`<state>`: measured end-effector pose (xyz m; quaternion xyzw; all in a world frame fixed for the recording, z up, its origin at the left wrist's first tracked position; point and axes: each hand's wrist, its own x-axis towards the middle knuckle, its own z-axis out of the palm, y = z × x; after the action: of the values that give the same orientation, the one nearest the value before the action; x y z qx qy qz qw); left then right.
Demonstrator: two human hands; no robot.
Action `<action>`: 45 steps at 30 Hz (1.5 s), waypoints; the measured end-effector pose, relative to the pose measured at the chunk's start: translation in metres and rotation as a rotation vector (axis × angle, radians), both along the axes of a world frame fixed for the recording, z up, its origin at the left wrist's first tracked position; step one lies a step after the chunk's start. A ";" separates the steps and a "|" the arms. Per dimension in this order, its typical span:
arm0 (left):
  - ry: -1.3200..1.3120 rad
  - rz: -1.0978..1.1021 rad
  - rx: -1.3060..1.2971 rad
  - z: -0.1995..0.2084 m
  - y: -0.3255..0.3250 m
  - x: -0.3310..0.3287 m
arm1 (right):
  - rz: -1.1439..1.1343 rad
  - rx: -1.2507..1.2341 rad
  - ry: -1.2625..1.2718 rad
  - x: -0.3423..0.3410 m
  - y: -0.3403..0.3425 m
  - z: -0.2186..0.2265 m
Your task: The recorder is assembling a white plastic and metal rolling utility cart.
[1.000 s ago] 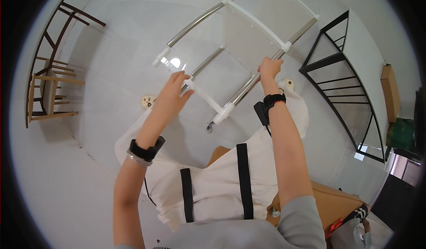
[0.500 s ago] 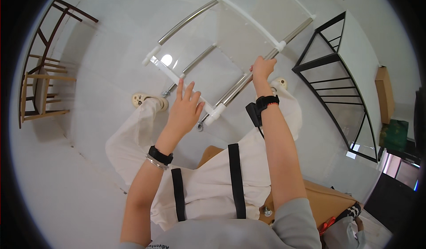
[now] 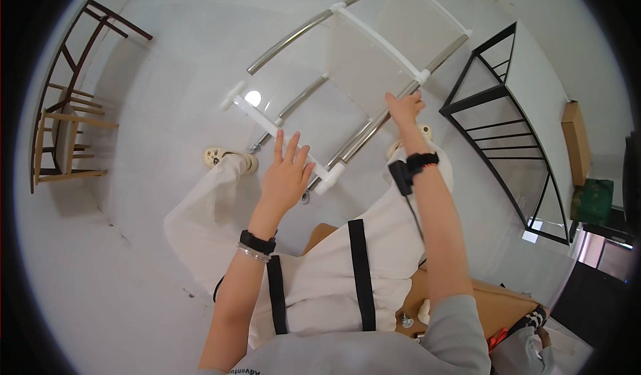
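Observation:
A rack of shiny metal tubes and white crossbars (image 3: 377, 38) lies on the floor in front of me, with pale panels between its bars. My left hand (image 3: 286, 178) is spread open above the near white end bar (image 3: 257, 116), with nothing in it. My right hand (image 3: 405, 111) is at the right-hand metal tube (image 3: 364, 134), thumb to one side and fingers to the other, apart rather than wrapped. At the left, the long tube (image 3: 287, 41) ends short of the end bar's white connector (image 3: 232, 96), with a gap between. A shorter metal tube (image 3: 304, 96) lies inside the frame.
To the right stands a black-framed table (image 3: 497, 94) with a white top, beside a cardboard box (image 3: 575, 144) and a green bag (image 3: 593, 201). Wooden chairs (image 3: 63, 134) are at the left wall. Cardboard (image 3: 454, 295) with small hardware lies by my right side, near another person's arm (image 3: 544, 338).
My right hand's grip on the tube has loosened, its fingers spreading, and it has shifted slightly right. The gap between the left tube and its connector has widened. My left hand stays spread.

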<state>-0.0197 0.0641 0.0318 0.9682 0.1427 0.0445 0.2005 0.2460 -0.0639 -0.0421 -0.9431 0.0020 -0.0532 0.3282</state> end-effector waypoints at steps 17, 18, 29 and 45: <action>-0.159 0.302 -0.226 0.051 0.020 -0.092 | 1.107 -0.187 0.320 -0.169 0.096 0.054; -0.152 0.324 -0.234 0.051 0.022 -0.099 | 1.021 -0.221 0.376 -0.169 0.099 0.049; -0.109 0.383 -0.212 0.021 0.032 -0.148 | 1.038 -0.093 0.156 -0.149 0.079 0.056; 0.545 0.204 -0.351 -0.124 0.021 -0.129 | 0.873 0.180 0.399 -0.101 0.047 0.184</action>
<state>-0.1492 0.0851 -0.0923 0.8759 0.2927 -0.2216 0.3132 0.1445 -0.0173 0.1417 -0.8156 -0.3261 0.2714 0.3934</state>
